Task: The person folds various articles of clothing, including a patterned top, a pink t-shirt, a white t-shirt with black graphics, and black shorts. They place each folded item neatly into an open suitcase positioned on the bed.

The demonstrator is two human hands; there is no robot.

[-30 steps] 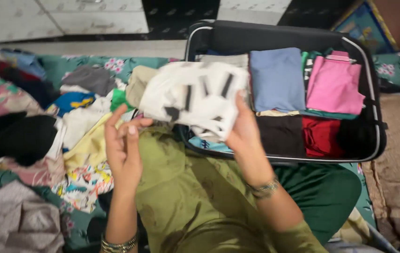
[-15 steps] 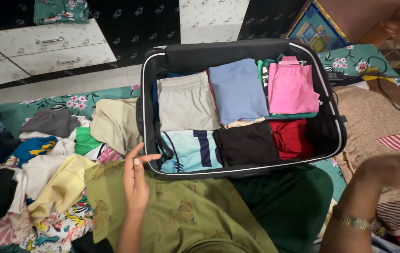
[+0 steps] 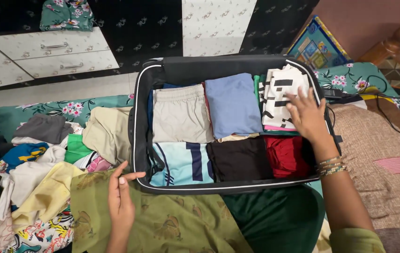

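Head view: folded white garment [image 3: 282, 96] with black bars lies in the open suitcase's [image 3: 139, 140] far right corner. Right hand [image 3: 308, 115] rests flat, fingers spread, on it. Left hand [image 3: 121, 201], loosely open and empty, lies before the suitcase.

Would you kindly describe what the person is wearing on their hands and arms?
Both hands are bare, without gloves. The right hand has a stack of thin gold and beaded bangles at the wrist and an olive-green sleeve edge by the elbow. The left hand shows no rings.
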